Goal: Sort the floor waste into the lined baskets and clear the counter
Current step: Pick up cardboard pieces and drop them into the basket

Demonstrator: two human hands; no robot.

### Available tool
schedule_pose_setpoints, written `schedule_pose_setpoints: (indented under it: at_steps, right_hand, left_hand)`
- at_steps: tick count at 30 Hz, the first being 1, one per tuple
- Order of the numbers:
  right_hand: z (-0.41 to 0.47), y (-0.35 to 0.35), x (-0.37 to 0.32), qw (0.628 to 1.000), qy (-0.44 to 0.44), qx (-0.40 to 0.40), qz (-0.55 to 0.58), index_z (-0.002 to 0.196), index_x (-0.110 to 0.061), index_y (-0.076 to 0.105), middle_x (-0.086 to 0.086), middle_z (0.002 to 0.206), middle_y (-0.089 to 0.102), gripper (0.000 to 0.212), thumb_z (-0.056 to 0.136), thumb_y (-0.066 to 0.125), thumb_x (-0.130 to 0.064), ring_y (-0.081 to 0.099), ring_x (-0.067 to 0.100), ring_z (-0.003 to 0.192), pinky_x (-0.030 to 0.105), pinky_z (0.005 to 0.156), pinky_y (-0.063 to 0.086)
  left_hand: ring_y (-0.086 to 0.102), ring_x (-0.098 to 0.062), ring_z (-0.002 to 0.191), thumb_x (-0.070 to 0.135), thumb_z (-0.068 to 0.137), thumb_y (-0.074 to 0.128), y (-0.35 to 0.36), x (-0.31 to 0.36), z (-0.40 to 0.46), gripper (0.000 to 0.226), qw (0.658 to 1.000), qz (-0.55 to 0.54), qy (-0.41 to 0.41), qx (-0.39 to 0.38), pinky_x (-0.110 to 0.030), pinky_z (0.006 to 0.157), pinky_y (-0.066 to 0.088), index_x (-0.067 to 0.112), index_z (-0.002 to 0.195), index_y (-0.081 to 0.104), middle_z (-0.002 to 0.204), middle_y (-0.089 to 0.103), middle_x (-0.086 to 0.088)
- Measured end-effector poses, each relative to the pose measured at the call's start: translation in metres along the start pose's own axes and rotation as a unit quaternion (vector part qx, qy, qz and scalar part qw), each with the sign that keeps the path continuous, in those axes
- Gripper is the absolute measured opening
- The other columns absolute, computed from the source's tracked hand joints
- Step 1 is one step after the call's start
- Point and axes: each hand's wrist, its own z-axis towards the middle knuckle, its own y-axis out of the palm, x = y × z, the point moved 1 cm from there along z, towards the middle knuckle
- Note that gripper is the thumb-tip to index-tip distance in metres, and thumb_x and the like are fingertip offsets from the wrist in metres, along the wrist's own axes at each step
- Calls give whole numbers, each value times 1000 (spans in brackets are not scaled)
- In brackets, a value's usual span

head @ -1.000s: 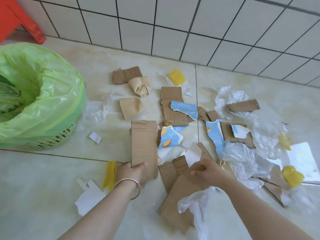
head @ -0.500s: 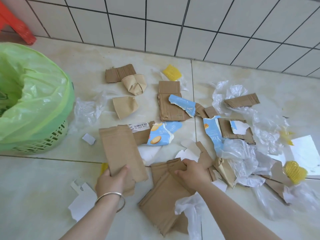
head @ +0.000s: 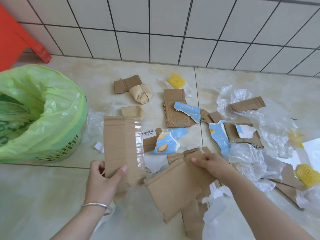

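My left hand grips the lower end of a long taped cardboard strip, lifted off the floor and held upright. My right hand pinches the top edge of a larger torn cardboard piece, also raised, with more cardboard hanging under it. A green basket with a green plastic liner stands at the left, open at the top. Scattered on the tiled floor lie brown cardboard scraps, torn blue biscuit-box pieces, a crushed paper cup, clear plastic film and yellow foam nets.
A tiled wall closes the far side. A red plastic stool leg stands at the upper left behind the basket. White paper lies at the right edge. A bare stretch of floor runs in front of the basket.
My left hand lifted the long cardboard strip off the floor and turned it upright. My right hand raised the larger cardboard piece. The view shifted nearer the pile.
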Motion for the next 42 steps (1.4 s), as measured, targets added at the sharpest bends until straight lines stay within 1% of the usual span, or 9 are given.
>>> schedule_pose_setpoints:
  at_steps: [5,10,13,16,20,24,29,36,42]
  right_hand:
    - [28,13,-26,998,-22,-2,65,91,-24,69,2,102,72,17,82,67,-38,66,21,96,40,93,52]
    - [60,33,-58,997,-70,-7,31,99,-16,67,-1,98,67,19,86,65,-31,62,18,93,30,83,49]
    - [77,40,-69,996,-87,-5,-8,89,-15,67,-1,89,65,12,85,66,-27,62,16,84,17,67,50]
    - [92,46,-69,995,-83,-1,-56,80,-23,65,5,101,66,6,84,68,-27,63,19,85,17,62,50]
    - [101,54,-67,994,-61,3,-86,99,-10,68,11,99,67,26,83,69,-30,64,24,90,27,72,51]
    - [104,72,-59,978,-83,31,-187,69,-6,54,10,86,47,33,79,71,-32,46,20,76,26,59,36]
    - [97,81,-53,968,-91,64,-223,54,-31,28,6,91,36,48,78,69,-37,37,21,84,27,60,31]
    - [81,69,-55,966,-120,64,-221,63,-15,42,-3,80,32,37,79,71,-33,39,14,72,22,60,34]
    - [33,33,-46,988,-103,26,-115,91,-11,58,2,90,66,22,83,66,-29,62,22,82,24,70,50]
  left_hand:
    - [57,-9,71,5,82,67,27,22,45,50,988,-114,-83,-69,-28,63,46,13,126,44,90,63,0]
    - [65,-18,68,19,81,68,52,23,95,26,969,-65,-162,-177,-26,58,49,11,105,63,76,69,0]
    - [65,-24,76,24,74,75,64,15,116,29,975,3,-157,-157,-30,69,51,8,97,66,84,69,-7]
    - [66,-30,88,35,56,80,69,9,125,32,982,88,-134,-103,-38,86,54,13,75,67,94,71,-12]
    - [64,-30,95,42,55,74,76,11,129,49,973,177,-109,-102,-35,90,52,9,91,71,110,64,-9]
    - [55,-30,105,44,72,64,83,14,121,49,943,309,-72,-100,-30,97,45,9,106,65,128,39,-12]
    - [57,-26,107,36,80,61,87,15,122,38,937,313,-84,-134,-25,88,43,12,110,60,125,52,-9]
    - [62,-23,98,33,75,71,80,-2,113,27,954,209,-95,-191,-28,85,47,21,97,62,112,68,-3]
    - [64,-21,99,25,76,71,46,19,80,17,977,161,1,-142,-28,86,48,28,88,59,97,69,3]
